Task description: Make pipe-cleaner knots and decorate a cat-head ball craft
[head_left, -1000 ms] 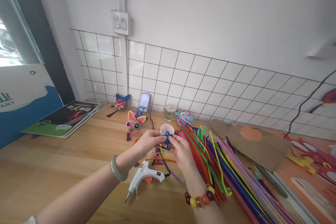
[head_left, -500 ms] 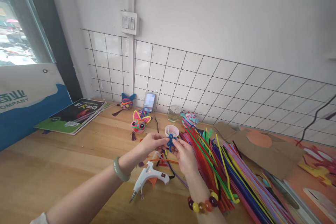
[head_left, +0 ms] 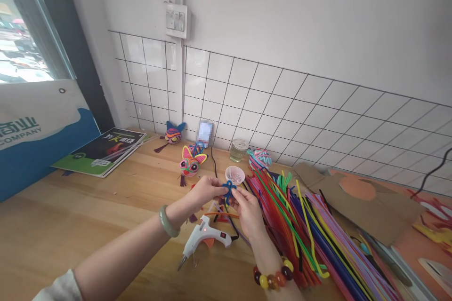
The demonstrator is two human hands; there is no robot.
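Left grip (head_left: 208,190), right grip (head_left: 249,208), pinched closed on looped, fuzzy blue stem (head_left: 229,191), smooth glue gun (head_left: 200,233) nearby

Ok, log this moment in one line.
left hand: pinches blue looped piece | right hand: pinches it too | glue gun: lying on table

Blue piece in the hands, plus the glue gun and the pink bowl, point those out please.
Blue piece (head_left: 229,188): head view, on its middle.
Glue gun (head_left: 202,232): head view, on its white body.
Pink bowl (head_left: 239,171): head view, on its inner wall.
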